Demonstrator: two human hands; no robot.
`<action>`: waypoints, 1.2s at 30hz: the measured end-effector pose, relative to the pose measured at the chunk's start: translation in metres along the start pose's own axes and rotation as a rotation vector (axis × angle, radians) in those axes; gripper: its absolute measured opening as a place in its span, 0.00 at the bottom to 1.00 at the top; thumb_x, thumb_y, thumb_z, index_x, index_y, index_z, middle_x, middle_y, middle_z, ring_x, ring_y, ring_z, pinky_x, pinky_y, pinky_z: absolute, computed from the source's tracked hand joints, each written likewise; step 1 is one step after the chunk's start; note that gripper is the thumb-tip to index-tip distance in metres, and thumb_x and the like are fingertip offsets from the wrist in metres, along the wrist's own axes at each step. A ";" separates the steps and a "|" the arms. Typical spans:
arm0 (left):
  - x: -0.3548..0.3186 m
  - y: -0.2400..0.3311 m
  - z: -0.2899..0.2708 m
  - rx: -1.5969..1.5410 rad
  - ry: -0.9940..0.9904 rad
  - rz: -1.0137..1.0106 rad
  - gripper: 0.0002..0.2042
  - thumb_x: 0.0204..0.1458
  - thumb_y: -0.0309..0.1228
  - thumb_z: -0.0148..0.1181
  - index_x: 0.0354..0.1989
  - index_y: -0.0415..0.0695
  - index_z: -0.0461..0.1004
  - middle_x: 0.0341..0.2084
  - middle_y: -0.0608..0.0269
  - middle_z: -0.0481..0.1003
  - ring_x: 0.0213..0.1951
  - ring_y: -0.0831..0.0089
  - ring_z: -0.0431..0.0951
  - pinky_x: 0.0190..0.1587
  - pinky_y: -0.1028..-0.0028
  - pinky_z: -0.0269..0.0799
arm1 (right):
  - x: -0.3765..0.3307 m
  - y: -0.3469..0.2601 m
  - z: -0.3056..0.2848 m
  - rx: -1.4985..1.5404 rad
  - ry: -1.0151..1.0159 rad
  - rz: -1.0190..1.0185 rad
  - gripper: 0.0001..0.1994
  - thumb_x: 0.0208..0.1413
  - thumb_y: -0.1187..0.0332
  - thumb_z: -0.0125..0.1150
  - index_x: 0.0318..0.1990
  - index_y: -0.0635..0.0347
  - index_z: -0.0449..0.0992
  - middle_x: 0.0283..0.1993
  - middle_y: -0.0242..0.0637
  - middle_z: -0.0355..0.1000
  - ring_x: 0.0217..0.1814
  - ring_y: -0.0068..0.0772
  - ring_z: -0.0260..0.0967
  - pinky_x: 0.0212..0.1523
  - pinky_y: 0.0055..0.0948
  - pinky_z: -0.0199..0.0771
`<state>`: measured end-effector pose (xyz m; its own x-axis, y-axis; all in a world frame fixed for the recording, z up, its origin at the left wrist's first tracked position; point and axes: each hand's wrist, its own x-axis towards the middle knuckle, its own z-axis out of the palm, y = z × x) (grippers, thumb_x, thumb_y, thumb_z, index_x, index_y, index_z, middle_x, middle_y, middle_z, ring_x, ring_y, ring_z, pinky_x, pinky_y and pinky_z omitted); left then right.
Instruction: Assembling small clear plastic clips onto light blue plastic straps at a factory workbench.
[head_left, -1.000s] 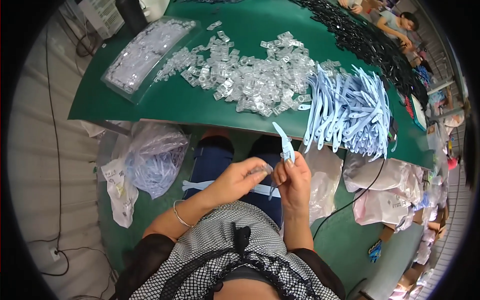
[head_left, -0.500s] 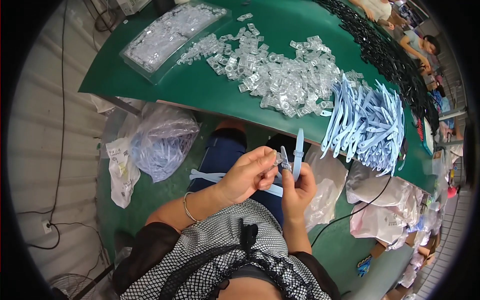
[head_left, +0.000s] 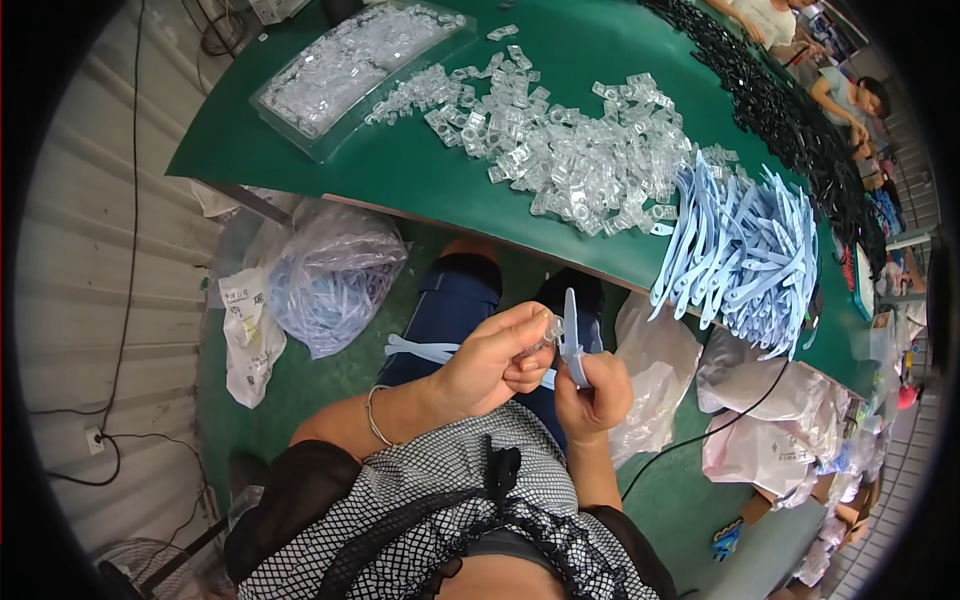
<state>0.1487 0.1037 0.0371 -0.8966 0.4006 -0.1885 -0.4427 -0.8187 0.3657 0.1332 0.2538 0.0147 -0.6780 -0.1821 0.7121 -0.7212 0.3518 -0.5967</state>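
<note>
Above my lap, my left hand [head_left: 497,358] pinches a small clear plastic buckle-like piece [head_left: 556,328] between thumb and fingers. My right hand [head_left: 598,396] grips a light blue strap [head_left: 571,332], its end standing up past the thumb. The clear piece is close against the strap; whether the two are joined I cannot tell. A light blue strap length [head_left: 425,349] lies across my thighs and passes behind my left hand. On the table's front edge to the right, a pile of light blue straps [head_left: 742,255] hangs partly over.
Loose clear plastic pieces [head_left: 590,160] cover the middle of the green table [head_left: 255,140]. A clear tray [head_left: 330,75] full of small parts stands at left. Black straps [head_left: 780,120] lie farther right, near two other people. Plastic bags [head_left: 335,285] sit below the table.
The strap in my right hand has turned; its upper loop no longer shows and one end now points up. My left hand keeps the clear piece at nearly the same spot.
</note>
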 end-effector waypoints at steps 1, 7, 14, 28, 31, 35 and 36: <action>0.000 -0.002 0.000 0.009 0.006 -0.012 0.10 0.60 0.35 0.39 0.34 0.42 0.62 0.17 0.70 0.60 0.15 0.88 0.52 0.18 0.86 0.49 | 0.001 -0.002 0.000 -0.024 0.017 0.011 0.13 0.32 0.84 0.61 0.28 0.62 0.69 0.19 0.34 0.64 0.18 0.28 0.59 0.18 0.23 0.56; -0.002 -0.004 -0.004 0.077 0.070 -0.045 0.10 0.59 0.36 0.41 0.36 0.42 0.62 0.19 0.70 0.62 0.16 0.87 0.53 0.20 0.87 0.51 | 0.006 -0.002 0.006 0.031 0.021 0.052 0.12 0.34 0.84 0.60 0.28 0.64 0.68 0.21 0.35 0.63 0.20 0.27 0.59 0.20 0.23 0.57; -0.007 0.000 -0.013 0.906 0.125 0.204 0.04 0.54 0.26 0.50 0.32 0.39 0.65 0.21 0.69 0.68 0.23 0.87 0.65 0.25 0.85 0.61 | 0.009 -0.001 0.007 0.380 -0.185 0.503 0.07 0.39 0.77 0.61 0.28 0.66 0.70 0.35 0.39 0.63 0.36 0.29 0.61 0.36 0.24 0.62; -0.011 0.027 -0.017 1.763 0.023 0.525 0.06 0.50 0.27 0.54 0.36 0.41 0.69 0.21 0.68 0.71 0.26 0.82 0.70 0.26 0.79 0.63 | -0.005 0.011 0.011 1.525 -0.141 1.017 0.09 0.51 0.66 0.56 0.29 0.63 0.67 0.39 0.33 0.58 0.30 0.23 0.58 0.27 0.22 0.57; -0.009 0.023 -0.018 1.286 0.031 0.288 0.07 0.53 0.27 0.50 0.39 0.40 0.69 0.26 0.68 0.71 0.29 0.83 0.70 0.32 0.82 0.64 | -0.003 0.013 0.016 1.458 -0.141 1.063 0.13 0.51 0.64 0.58 0.35 0.62 0.65 0.42 0.35 0.61 0.25 0.20 0.58 0.22 0.19 0.57; -0.009 0.020 -0.028 0.794 0.002 0.068 0.08 0.56 0.28 0.47 0.42 0.40 0.67 0.30 0.68 0.70 0.30 0.84 0.67 0.33 0.83 0.65 | 0.003 0.004 0.014 1.224 -0.301 1.143 0.16 0.42 0.74 0.63 0.41 0.64 0.67 0.34 0.33 0.66 0.30 0.21 0.67 0.25 0.16 0.64; -0.008 0.020 -0.028 0.716 -0.018 0.030 0.09 0.56 0.28 0.47 0.42 0.39 0.67 0.30 0.69 0.69 0.29 0.85 0.66 0.31 0.83 0.64 | 0.005 0.000 0.017 1.240 -0.272 1.090 0.14 0.42 0.80 0.60 0.40 0.64 0.68 0.33 0.34 0.67 0.30 0.23 0.68 0.24 0.15 0.62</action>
<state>0.1473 0.0726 0.0203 -0.9057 0.3942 -0.1560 -0.3088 -0.3611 0.8799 0.1274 0.2374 0.0124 -0.8112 -0.5473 -0.2058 0.4942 -0.4537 -0.7416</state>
